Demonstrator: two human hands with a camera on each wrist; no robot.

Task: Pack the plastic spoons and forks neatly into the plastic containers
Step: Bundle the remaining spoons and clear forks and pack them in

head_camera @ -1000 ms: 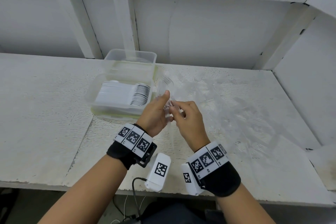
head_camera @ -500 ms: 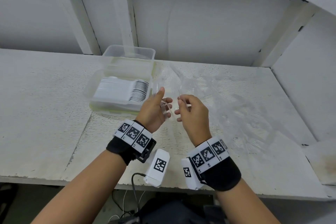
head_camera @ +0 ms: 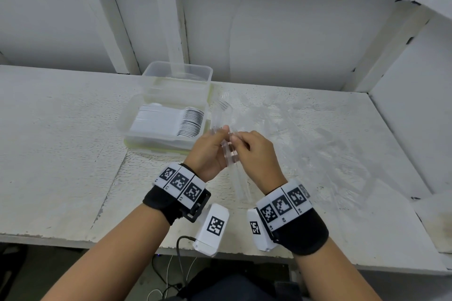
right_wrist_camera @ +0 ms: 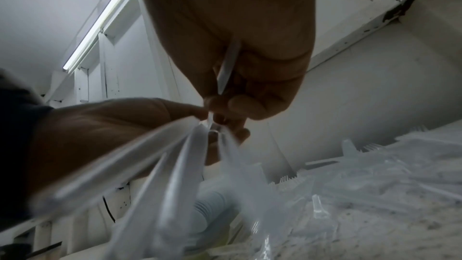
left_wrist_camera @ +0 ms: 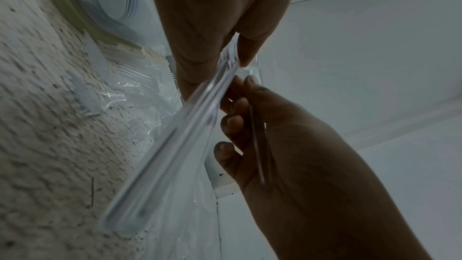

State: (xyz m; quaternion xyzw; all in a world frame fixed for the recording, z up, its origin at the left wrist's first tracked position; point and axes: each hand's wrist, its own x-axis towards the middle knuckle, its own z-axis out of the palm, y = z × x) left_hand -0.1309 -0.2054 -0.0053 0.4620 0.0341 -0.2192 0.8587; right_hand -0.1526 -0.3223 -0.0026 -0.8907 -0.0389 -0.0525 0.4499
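My left hand [head_camera: 212, 146] grips a bunch of clear plastic forks [head_camera: 221, 115] by their handles, tines pointing away from me. My right hand [head_camera: 247, 151] pinches the same bunch from the right, and holds one more thin clear piece [right_wrist_camera: 228, 62] in its palm. In the left wrist view the fork handles [left_wrist_camera: 175, 145] run between both hands. A clear plastic container [head_camera: 127, 127] to the left holds a neat row of white spoons [head_camera: 168, 121]. Several loose clear forks [head_camera: 305, 134] lie scattered on the table to the right.
A second clear container [head_camera: 177, 73], with nothing visible inside, stands behind the first against the wall. The white table [head_camera: 61, 142] is bounded by a back wall, a post [head_camera: 171, 22] and a right side wall [head_camera: 415, 95]. Cables hang below the front edge.
The hands, slightly apart half a second ago, have closed together again on the fork bunch. The view has shifted a little.
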